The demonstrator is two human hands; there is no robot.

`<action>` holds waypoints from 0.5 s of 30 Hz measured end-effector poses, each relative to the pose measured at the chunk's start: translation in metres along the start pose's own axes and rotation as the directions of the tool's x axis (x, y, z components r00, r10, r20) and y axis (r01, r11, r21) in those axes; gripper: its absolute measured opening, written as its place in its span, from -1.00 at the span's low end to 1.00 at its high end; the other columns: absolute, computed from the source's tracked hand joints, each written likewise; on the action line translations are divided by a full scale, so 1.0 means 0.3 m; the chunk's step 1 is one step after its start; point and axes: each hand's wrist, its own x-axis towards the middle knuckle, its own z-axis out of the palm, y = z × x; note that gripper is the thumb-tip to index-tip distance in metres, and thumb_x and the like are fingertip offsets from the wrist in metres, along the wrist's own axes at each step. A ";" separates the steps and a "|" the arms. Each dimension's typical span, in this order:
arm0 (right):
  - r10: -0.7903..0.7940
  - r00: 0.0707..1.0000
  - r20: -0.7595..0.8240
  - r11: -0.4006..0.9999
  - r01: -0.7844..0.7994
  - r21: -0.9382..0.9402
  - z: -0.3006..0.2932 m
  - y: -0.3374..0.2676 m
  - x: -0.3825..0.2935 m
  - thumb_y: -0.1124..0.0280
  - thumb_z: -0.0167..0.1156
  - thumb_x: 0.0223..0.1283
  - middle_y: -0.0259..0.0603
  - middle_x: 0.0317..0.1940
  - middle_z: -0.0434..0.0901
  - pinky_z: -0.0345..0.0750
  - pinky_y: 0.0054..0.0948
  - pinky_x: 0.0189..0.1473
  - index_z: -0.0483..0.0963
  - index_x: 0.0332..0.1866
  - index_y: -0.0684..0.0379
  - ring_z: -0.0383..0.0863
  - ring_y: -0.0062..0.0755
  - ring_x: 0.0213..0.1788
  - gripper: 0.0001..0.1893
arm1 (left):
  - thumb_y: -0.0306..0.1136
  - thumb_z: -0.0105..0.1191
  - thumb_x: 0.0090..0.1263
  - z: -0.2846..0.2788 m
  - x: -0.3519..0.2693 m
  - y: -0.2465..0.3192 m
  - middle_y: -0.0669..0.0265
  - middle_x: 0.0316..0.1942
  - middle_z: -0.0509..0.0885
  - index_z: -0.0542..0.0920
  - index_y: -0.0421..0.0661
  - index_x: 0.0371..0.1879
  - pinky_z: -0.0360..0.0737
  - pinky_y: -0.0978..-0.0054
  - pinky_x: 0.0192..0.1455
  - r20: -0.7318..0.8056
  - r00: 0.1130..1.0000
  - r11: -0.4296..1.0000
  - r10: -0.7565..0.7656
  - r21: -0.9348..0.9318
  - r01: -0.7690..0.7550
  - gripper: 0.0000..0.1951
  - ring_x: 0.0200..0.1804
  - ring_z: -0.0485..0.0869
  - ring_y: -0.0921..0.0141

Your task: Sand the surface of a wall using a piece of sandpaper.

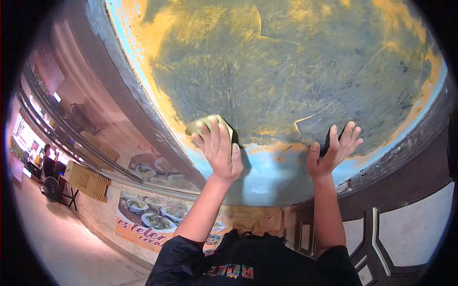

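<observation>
A large panel stretches before me, its surface patchy grey and yellow with scratches and overlapping outlines. Light blue paint borders the patchy area. My left hand presses a pale yellow-green sheet, apparently sandpaper, flat against the lower left of the patch; its fingers cover part of the sheet. Farther right, my right hand holds nothing. Its thumb and fingers are spread by the patch's lower right edge, casting a shadow; whether the palm touches the panel I cannot tell.
A dark frame runs round the panel's right side. On the left wall hangs a printed food banner, partly reflected in a glossy surface above. Stacked plastic stools, a fan and a person are farther off. White panels stand lower right.
</observation>
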 end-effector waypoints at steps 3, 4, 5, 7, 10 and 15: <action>-0.004 1.000 -0.004 1.000 0.005 0.019 -0.001 -0.013 0.006 0.06 -0.08 0.29 0.12 0.37 0.12 -0.36 0.25 0.35 0.32 0.19 0.07 -0.14 0.19 0.47 -0.55 | -0.29 -0.09 0.22 0.021 -0.299 -0.019 -0.19 0.30 0.21 0.31 -0.37 0.20 -0.30 -0.22 0.36 0.295 0.955 0.998 0.012 0.063 -0.032 -0.43 0.39 0.00 -0.23; -0.027 1.000 0.013 0.999 0.026 0.017 0.001 -0.020 0.008 0.07 -0.11 0.31 0.15 0.38 0.09 -0.34 0.26 0.34 0.28 0.23 0.11 -0.13 0.20 0.47 -0.52 | -0.27 -0.05 0.14 0.006 -0.377 -0.002 -0.22 0.18 0.30 0.36 -0.39 0.08 -0.27 -0.27 0.32 0.429 0.903 0.999 -0.024 0.051 0.002 -0.46 0.28 0.11 -0.31; -0.052 0.998 0.033 0.999 0.053 -0.007 -0.005 -0.013 0.013 0.08 -0.13 0.34 0.17 0.39 0.06 -0.32 0.26 0.34 0.25 0.27 0.15 -0.13 0.20 0.46 -0.50 | -0.27 -0.05 0.14 0.025 -0.363 0.002 -0.22 0.18 0.30 0.36 -0.39 0.08 -0.27 -0.27 0.32 0.425 0.905 0.999 -0.012 0.033 -0.002 -0.46 0.28 0.11 -0.31; -0.058 0.997 0.043 0.998 0.059 -0.009 -0.006 -0.004 0.003 0.07 -0.13 0.33 0.17 0.39 0.04 -0.33 0.26 0.34 0.26 0.26 0.15 -0.15 0.20 0.47 -0.50 | -0.29 -0.04 0.21 0.014 -0.331 0.021 0.01 0.19 0.39 0.46 -0.24 0.07 -0.08 -0.30 0.26 0.399 0.915 0.997 -0.063 0.063 0.042 -0.56 0.24 0.24 -0.17; -0.043 0.998 0.053 0.999 0.043 0.000 -0.002 0.003 -0.006 0.09 -0.12 0.32 0.15 0.40 0.03 -0.35 0.26 0.34 0.26 0.26 0.14 -0.16 0.20 0.47 -0.51 | -0.29 -0.06 0.22 0.024 -0.135 0.010 -0.08 0.23 0.33 0.41 -0.31 0.10 -0.28 -0.24 0.35 0.237 0.971 1.000 -0.024 0.012 0.022 -0.52 0.34 0.08 -0.23; 0.006 0.999 0.033 0.999 -0.007 0.051 -0.007 -0.010 -0.001 0.10 -0.05 0.25 0.08 0.36 0.15 -0.38 0.28 0.34 0.35 0.18 0.04 -0.12 0.21 0.46 -0.56 | -0.31 -0.12 0.27 0.077 -0.320 0.011 -0.16 0.29 0.24 0.30 -0.36 0.21 -0.46 -0.10 0.39 0.285 0.956 0.992 0.062 0.085 -0.090 -0.46 0.44 -0.15 -0.19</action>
